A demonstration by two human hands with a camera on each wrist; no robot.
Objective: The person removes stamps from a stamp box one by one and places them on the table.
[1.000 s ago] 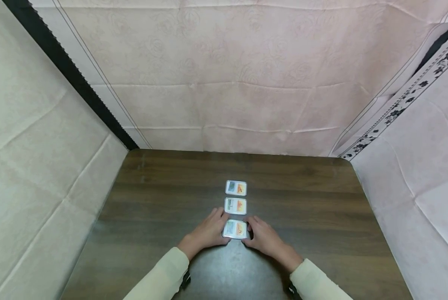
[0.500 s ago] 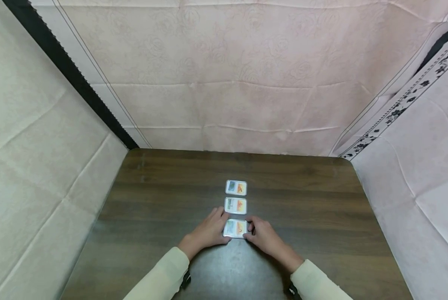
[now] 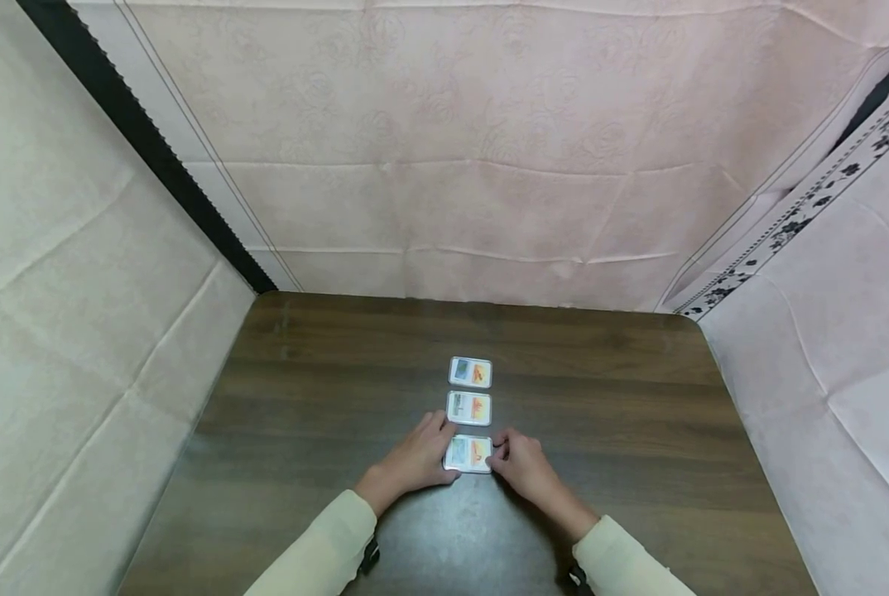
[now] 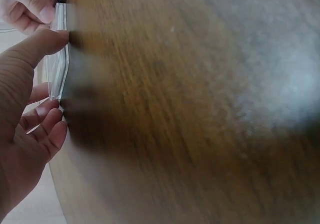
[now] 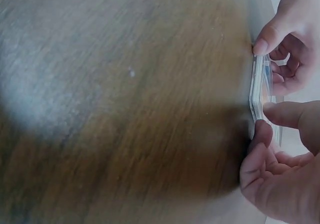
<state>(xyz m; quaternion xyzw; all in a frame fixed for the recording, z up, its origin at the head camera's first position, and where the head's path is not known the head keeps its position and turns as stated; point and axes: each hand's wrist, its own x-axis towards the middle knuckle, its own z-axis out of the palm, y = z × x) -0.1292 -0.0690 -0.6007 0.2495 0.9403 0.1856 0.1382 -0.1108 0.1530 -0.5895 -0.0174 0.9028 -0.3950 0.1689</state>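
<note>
A flat clear plastic card case [image 3: 468, 454] with a blue and orange print lies on the wooden table, nearest the person. My left hand [image 3: 416, 454] holds its left end, with the thumb on the near edge and fingers round the far side. At the right end, my right hand [image 3: 525, 466] pinches the case between thumb and curled index finger. From the side, the left wrist view shows the case [image 4: 59, 54] as thin clear layers. Its edge [image 5: 257, 87] looks slightly bent in the right wrist view, with the right thumb on top and the index finger below.
Two similar cases lie in a column beyond the held one: the middle case [image 3: 469, 408] and the far case [image 3: 470, 372]. The wooden table [image 3: 325, 364] is bordered by pale cloth [image 3: 444, 215] at the back and both sides.
My right thumb has moved from the case's near edge up to its right end, and the fingers have drawn together into a pinch. My left hand keeps its hold.
</note>
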